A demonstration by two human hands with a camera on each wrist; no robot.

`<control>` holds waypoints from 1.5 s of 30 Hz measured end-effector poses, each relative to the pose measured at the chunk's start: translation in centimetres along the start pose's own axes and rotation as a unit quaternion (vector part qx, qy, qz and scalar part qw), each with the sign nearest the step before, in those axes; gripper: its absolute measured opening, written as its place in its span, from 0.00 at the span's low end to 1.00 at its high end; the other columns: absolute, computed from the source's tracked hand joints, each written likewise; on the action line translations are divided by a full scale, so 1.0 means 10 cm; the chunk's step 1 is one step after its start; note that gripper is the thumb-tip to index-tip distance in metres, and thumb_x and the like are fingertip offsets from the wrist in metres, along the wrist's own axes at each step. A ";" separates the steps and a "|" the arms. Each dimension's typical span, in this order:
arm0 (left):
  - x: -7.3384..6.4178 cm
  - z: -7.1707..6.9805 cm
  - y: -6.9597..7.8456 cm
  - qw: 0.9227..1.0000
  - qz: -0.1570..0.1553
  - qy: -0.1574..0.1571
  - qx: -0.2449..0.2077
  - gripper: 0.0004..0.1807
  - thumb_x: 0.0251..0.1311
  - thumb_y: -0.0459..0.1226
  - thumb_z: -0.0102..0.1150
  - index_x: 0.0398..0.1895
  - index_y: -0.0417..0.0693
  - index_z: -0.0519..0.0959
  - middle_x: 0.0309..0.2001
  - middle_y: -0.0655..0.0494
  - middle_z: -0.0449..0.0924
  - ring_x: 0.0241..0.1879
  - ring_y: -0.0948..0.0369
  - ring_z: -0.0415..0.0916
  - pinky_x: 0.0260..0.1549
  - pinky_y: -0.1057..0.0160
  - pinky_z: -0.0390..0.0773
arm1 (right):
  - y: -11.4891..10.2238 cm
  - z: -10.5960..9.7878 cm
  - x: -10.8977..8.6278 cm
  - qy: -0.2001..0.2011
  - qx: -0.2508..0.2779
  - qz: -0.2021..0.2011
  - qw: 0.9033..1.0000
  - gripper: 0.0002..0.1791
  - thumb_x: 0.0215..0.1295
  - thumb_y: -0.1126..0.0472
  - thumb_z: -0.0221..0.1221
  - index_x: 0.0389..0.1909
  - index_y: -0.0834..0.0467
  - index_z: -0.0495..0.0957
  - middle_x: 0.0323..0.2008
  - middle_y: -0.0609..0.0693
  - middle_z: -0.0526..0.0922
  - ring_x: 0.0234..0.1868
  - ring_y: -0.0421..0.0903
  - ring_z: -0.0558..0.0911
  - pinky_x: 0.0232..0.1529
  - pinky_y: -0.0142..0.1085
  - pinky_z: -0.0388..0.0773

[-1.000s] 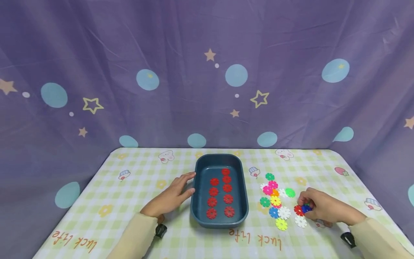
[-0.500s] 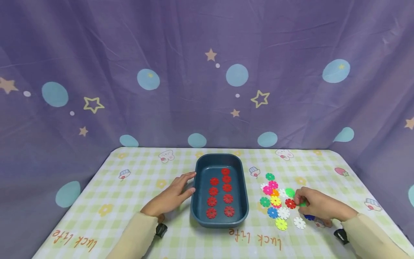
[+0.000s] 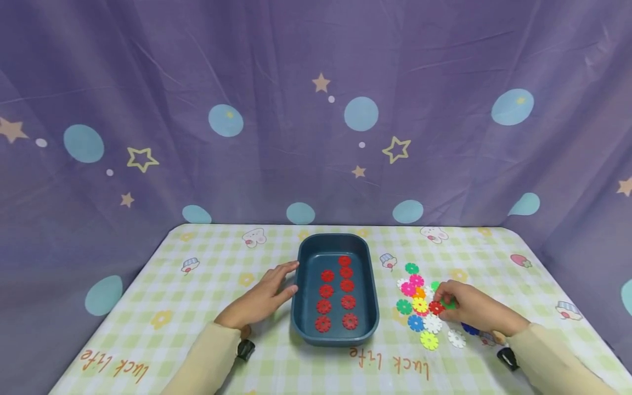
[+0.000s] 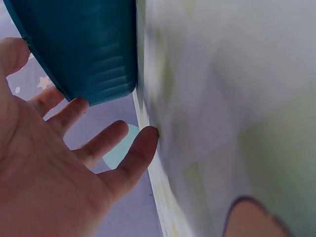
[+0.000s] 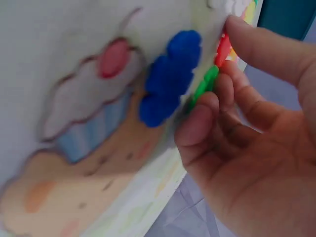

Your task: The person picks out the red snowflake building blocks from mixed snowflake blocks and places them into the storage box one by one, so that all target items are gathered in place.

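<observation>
My left hand (image 3: 261, 302) rests at the left rim of a dark teal tray (image 3: 336, 342), its fingers relaxed; the left wrist view shows its fingertips (image 4: 76, 107) against the tray's wall. Several red snowflake discs (image 3: 323, 324) lie in two columns inside. To the tray's right, my right hand (image 3: 476, 308) pinches another red snowflake disc (image 3: 436, 308) at the edge of a mixed pile. A green snowflake disc (image 5: 205, 83) lies under its curled fingers. Beside that hand, a dark blue snowflake disc (image 5: 173, 79) lies on the cloth.
The pile holds yellow (image 3: 429, 340), white (image 3: 456, 338), light blue (image 3: 416, 323), pink and orange discs, some overlapping. A checked cloth (image 3: 217, 307) covers the table, and a purple curtain (image 3: 266, 175) hangs behind it.
My right hand has moved left and slightly away from me, bringing the red snowflake disc toward the pile. The dark blue disc is left behind near the wrist. The left hand and tray stay put.
</observation>
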State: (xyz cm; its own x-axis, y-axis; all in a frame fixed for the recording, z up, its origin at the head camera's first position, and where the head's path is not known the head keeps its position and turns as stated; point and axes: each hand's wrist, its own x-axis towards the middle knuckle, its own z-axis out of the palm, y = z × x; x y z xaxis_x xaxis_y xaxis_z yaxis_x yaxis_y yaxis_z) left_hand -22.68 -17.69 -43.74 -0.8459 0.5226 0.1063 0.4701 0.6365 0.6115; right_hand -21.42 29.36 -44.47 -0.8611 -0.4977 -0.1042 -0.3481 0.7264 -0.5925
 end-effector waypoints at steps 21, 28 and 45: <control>0.00 0.00 0.00 1.000 0.000 -0.001 -0.002 0.33 0.70 0.54 0.44 0.73 0.52 0.55 0.70 0.58 0.54 0.67 0.55 0.52 0.61 0.48 0.58 | -0.05 -0.03 0.09 -0.049 0.063 -0.069 0.994 0.15 0.52 0.71 0.67 0.33 0.56 0.71 0.27 0.48 0.76 0.24 0.39 0.71 0.26 0.33 0.72; 0.00 -0.01 0.00 1.000 0.005 0.001 -0.002 0.33 0.69 0.54 0.44 0.72 0.51 0.56 0.70 0.58 0.55 0.67 0.55 0.52 0.61 0.48 0.58 | -0.28 -0.16 0.27 -0.014 0.023 -0.103 0.994 0.13 0.56 0.75 0.60 0.31 0.52 0.77 0.23 0.44 0.76 0.22 0.38 0.71 0.25 0.32 0.72; 0.00 0.00 0.00 1.000 -0.014 -0.001 -0.006 0.32 0.69 0.54 0.45 0.73 0.54 0.56 0.70 0.62 0.55 0.67 0.58 0.52 0.61 0.49 0.58 | -1.14 -0.16 1.16 0.021 0.050 -0.212 0.976 0.07 0.64 0.64 0.60 0.43 0.53 0.79 0.25 0.45 0.81 0.22 0.43 0.77 0.25 0.35 0.76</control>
State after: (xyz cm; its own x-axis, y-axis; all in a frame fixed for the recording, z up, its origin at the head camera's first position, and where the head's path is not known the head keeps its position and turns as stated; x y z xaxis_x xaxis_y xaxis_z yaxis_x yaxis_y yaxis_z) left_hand -22.69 -17.69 -43.78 -0.8582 0.5060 0.0866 0.4426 0.6437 0.6242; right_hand -28.05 16.11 -37.65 -0.6625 -0.7222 0.1988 -0.6405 0.4086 -0.6503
